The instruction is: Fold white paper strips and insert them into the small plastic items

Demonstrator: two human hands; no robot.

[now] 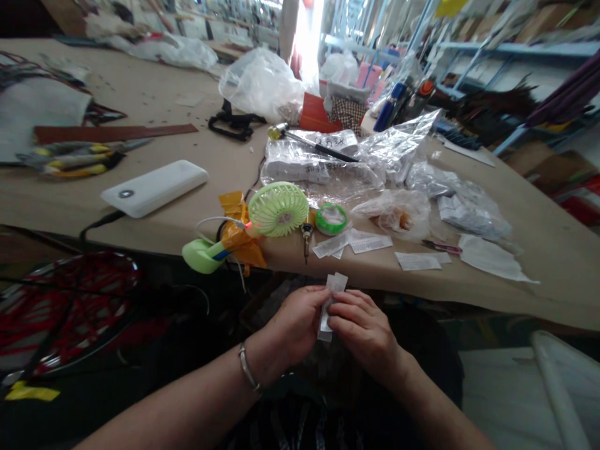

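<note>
Tabletop (229,165) ahead, paper strips (326,317) lengthwise toward it

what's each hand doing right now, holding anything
Left hand: closed, holding white strips.
Right hand: touching the same white strips; whether it grips them cannot be told.

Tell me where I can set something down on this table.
Free: between the white power bank and the wrapped bundle; also right of the white sheet, toward the right edge. Crowded: the front middle, with the fan, green tub and paper strips.
</note>
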